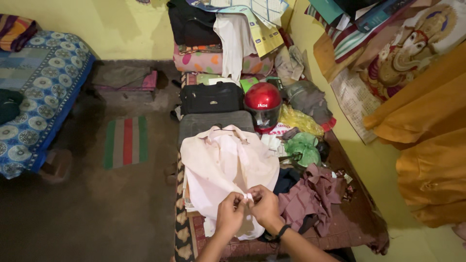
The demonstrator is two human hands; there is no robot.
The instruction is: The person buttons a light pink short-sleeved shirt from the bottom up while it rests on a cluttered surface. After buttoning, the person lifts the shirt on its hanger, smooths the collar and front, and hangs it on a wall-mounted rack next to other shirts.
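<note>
Pinching a pale pink shirt (223, 162) together, the left hand (229, 213) and right hand (264, 206) work near the bench's (349, 228) front edge. A red helmet (262, 101) and black bag (211, 98) sit toward its far end.

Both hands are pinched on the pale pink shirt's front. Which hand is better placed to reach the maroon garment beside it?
Right, probably. The right hand sits on the side of the pale pink shirt nearest the maroon garment, which lies crumpled just to its right. The left hand would have to cross over.
</note>
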